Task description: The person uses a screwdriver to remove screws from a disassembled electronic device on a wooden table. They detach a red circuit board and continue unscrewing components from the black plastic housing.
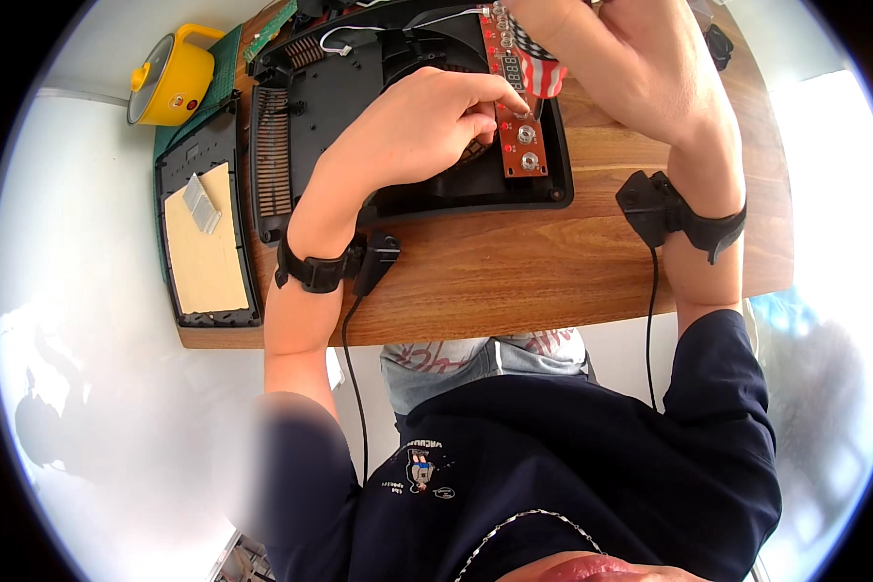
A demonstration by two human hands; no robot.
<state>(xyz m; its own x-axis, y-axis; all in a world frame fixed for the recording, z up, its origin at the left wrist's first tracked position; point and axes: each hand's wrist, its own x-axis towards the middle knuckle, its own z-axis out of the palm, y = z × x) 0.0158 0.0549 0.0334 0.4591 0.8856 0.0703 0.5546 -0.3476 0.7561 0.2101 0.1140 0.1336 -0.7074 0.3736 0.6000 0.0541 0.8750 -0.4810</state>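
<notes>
My left hand [427, 126] reaches over a black plastic housing [328, 102], its index fingertip touching a red circuit board [525, 155] with round knobs and a small display. Its thumb is apart from the index finger, and the other fingers curl under. My right hand [574, 31] is at the top edge beside the board, its fingers mostly out of frame, so what it holds is hidden. A flag-patterned object [538, 76] with stripes and checks lies under it, next to the display. A white wire [364, 29] with a connector runs across the housing.
On the wooden table [456, 267], a second black panel [172, 291] at left carries a beige sheet [204, 272] and a translucent ribbed piece [201, 202]. A yellow pot [175, 73] sits on a green mat [222, 60] at back left. Cabled black straps circle both forearms.
</notes>
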